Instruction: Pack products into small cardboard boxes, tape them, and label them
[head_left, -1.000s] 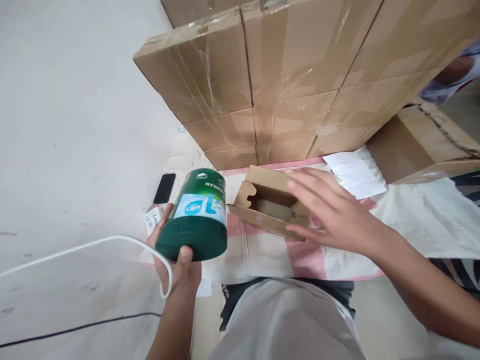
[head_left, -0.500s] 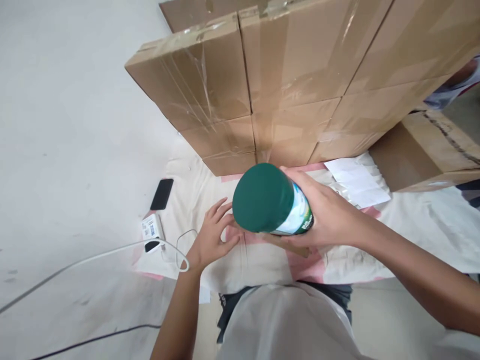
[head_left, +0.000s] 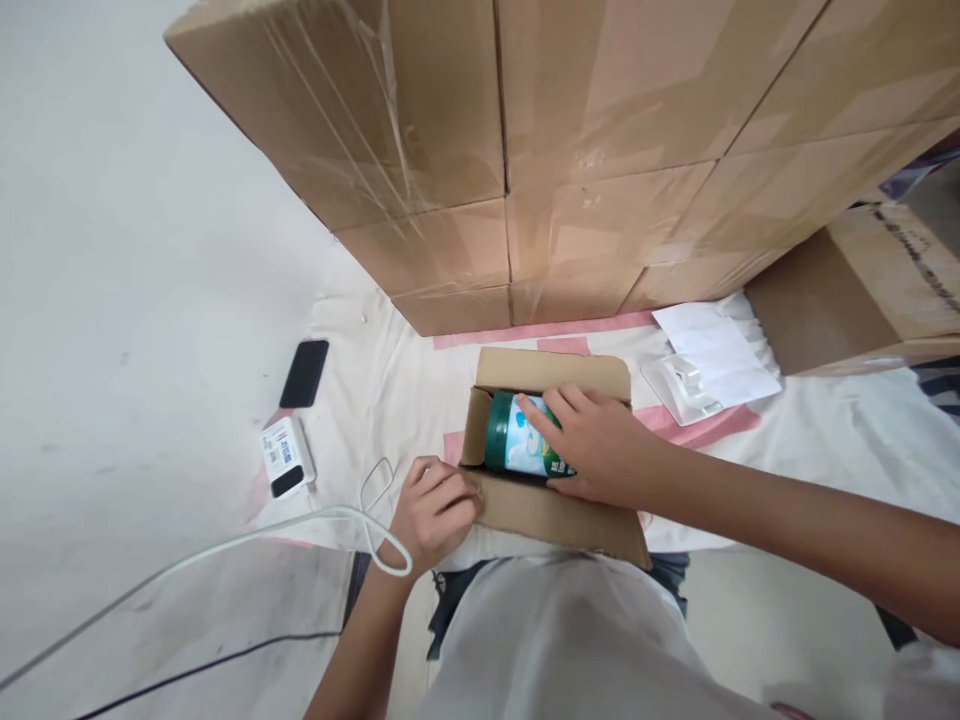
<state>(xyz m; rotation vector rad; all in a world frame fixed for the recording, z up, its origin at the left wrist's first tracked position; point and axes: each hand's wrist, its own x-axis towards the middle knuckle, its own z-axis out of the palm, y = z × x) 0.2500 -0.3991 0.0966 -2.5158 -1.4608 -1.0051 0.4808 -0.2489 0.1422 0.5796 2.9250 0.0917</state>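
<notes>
A green plastic jar [head_left: 523, 436] with a blue-and-white label lies on its side in a small open cardboard box [head_left: 564, 516], lid end to the left. My right hand [head_left: 604, 445] is closed over the jar's right part, fingers across its top and thumb on the near side. That end of the jar is hidden under the hand. At the box's near left corner, my left hand [head_left: 436, 508] has its fingers curled round the edge of the near flap. Both long flaps are folded outward.
Stacked, taped cartons [head_left: 585, 220] stand behind the small box. To the left lie a black phone [head_left: 304, 374] and a white device [head_left: 286, 458], with a white cable [head_left: 225, 548] nearby. White papers [head_left: 712, 350] and an open carton [head_left: 817, 300] are at the right.
My right hand has lowered the jar from upright above the table to lying in the small box. My left hand has closed on the box's flap. The view has tipped down slightly.
</notes>
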